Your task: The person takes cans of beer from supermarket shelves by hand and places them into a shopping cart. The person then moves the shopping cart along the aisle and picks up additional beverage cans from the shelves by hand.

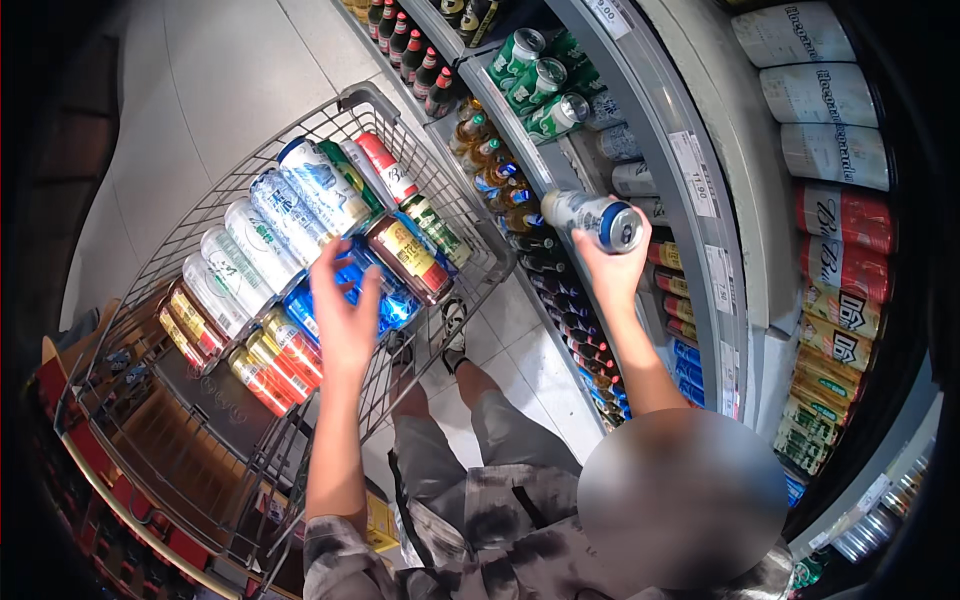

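Observation:
My right hand (616, 259) grips a white and blue drink can (589, 217) at the front of the cooler shelf, between the shelf edge and the cart. Fingers apart, my left hand (346, 300) hovers over the cans in the wire shopping cart (480, 225); whether it touches any is hard to tell. Under and beside it lie blue cans (390, 300), a brown can with a yellow label (409, 259) and white cans (262, 244). Red and gold cans (277, 360) lie nearer the cart's handle, and a red and white can (385, 166) is at the far end.
Green cans (536, 75) stand on the cooler shelf, with more cans along it. Rows of bottles (525, 221) fill a lower shelf. Price tags line the curved shelf edge (690, 161). Multipacks of cans (844, 217) stand at the right. Tiled floor (225, 67) lies beyond the cart.

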{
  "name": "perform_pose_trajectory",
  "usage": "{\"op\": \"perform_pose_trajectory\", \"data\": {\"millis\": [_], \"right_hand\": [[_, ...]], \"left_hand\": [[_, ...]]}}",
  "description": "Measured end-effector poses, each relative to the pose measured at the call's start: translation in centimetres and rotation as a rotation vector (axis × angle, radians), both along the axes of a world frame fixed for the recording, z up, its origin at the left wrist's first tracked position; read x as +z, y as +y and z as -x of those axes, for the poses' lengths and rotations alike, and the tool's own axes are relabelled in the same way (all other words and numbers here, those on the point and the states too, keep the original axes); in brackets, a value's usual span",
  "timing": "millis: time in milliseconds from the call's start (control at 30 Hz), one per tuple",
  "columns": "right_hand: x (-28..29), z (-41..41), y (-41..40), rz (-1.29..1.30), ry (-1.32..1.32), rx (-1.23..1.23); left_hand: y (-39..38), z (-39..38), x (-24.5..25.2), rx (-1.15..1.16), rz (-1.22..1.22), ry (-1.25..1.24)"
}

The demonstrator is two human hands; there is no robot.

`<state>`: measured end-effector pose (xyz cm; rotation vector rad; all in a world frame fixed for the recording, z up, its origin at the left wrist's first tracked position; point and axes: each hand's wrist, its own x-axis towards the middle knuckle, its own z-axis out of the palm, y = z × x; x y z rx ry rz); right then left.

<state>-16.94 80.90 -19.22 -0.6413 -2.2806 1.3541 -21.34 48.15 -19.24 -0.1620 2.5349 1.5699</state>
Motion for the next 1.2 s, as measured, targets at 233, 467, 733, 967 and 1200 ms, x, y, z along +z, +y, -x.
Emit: {"op": "perform_pose_trajectory", "data": {"millis": [233,467,733,967,1200], "right_hand": [[-8.7,6.4,6.7,-0.012,-0.105,-0.155],[-12.9,9.7,6.5,-0.144,-0.246,-0.194],[-10.8,9.4,6.7,-0.235,-0.199,-0.184],[-2.8,2.9,-4.4,0.211,-0.048,-0.136],[0.4,8.6,-13.4,0.567,-0.035,0.390]], "left_hand": [[-1.6,6.9,-1.7,0.081,0.396,-0.080],[2.9,11.0,-1.9,0.000,1.041,-0.264],[3.5,12.9,-2.0,0.001,1.006,-0.371],[2.7,15.1,-1.9,-0.007,0.923,-0.530],[1.3,11.1,-2.4,0.104,0.392,-0.282]]}}
